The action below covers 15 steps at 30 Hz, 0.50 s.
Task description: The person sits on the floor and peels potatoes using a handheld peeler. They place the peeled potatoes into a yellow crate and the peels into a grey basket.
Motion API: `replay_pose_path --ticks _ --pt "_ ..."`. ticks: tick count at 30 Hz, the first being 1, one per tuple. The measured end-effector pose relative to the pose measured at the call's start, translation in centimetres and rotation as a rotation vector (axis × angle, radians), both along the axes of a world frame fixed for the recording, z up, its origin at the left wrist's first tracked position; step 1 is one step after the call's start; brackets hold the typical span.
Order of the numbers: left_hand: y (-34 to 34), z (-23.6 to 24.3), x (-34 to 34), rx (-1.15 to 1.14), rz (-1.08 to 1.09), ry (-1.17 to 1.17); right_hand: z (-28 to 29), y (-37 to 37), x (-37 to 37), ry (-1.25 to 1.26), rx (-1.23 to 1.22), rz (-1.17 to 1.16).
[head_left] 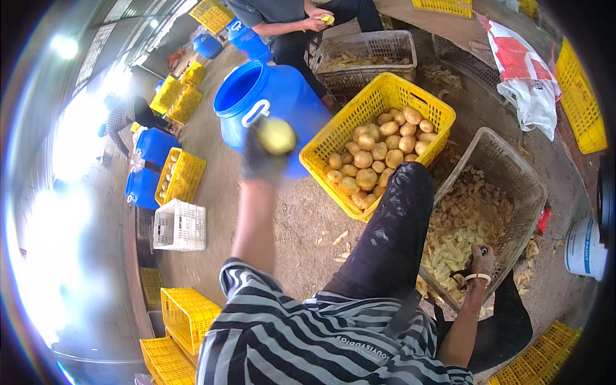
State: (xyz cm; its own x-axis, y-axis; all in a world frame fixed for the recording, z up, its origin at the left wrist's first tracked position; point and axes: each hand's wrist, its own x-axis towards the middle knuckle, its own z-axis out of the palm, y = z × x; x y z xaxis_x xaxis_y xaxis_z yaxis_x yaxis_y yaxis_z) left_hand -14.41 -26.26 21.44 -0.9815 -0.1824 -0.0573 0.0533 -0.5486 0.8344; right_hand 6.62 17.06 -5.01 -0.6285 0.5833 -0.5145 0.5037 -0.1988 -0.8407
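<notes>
The person's striped shirt [301, 340] fills the lower edge, with a dark-trousered knee [398, 212] rising beyond it; at the right, the bare right hand [482, 262], a white bracelet [478, 276] at its wrist, is bent over a dirty grey crate [538, 192]; its fingers are curled, but whether they are clamped on a tool cannot be told; below it lie pale, fresh peelings [446, 256], with browner ones farther up the crate; the left arm reaches forward, and the left hand [258, 154], in a dark glove, is closed on a peeled potato [277, 136], though blur hides the separate fingers; the potato shows in front of a blue barrel [292, 106], just beside its white handle [256, 112]; right of the barrel, beyond the knee, a yellow crate [393, 88] holds many unpeeled potatoes [378, 154]; farther off, a co-worker's hands [314, 23] hold a pale yellow piece near a second grey crate [366, 77]; at the far left, another person [120, 122] bends near more blue barrels [157, 146] and stacked yellow crates [185, 102].
</notes>
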Motion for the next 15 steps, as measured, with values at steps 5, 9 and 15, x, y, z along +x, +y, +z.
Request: replay_pose_path --ticks 5,9,15 --pt "-10.4 8.9 -11.2 -0.233 0.284 0.172 -3.4 -1.5 -0.1 -0.108 0.064 -0.059" --pt "-12.1 6.2 -14.7 -0.657 0.539 -0.064 -2.8 -1.6 -0.1 -0.087 0.009 -0.136" --pt "-5.8 -10.1 -11.1 -0.524 -0.145 -0.244 -10.0 4.8 3.8 -0.198 -0.152 -0.239"
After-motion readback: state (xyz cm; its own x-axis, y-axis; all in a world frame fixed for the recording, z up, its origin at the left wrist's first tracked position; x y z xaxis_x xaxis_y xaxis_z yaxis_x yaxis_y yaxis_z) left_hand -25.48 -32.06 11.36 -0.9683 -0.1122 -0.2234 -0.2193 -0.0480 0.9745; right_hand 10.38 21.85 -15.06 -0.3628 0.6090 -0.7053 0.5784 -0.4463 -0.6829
